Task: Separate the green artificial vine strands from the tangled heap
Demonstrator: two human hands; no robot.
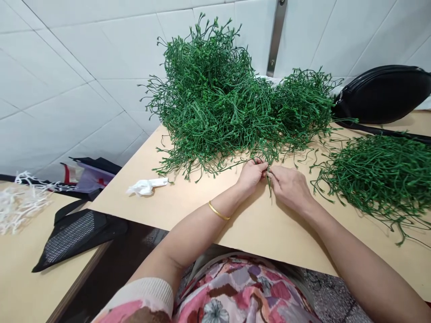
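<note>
My left hand (252, 176) and my right hand (290, 187) meet above the table, in front of a big heap of green artificial stems (215, 98). Both are closed on a small bunch of green stems (270, 184), whose thin ends hang down between the fingers. The stems are slender and curly, with small forked tips. A second, looser pile of the same green stems (387, 170) lies to the right of my right hand. How the fingertips grip the bunch is partly hidden.
A crumpled white strip (146, 186) lies on the pale wooden table (134, 211). A black bag (384, 96) stands at the back right against the tiled wall. On another table at left are a black mesh pouch (77, 233) and white branching pieces (23, 206).
</note>
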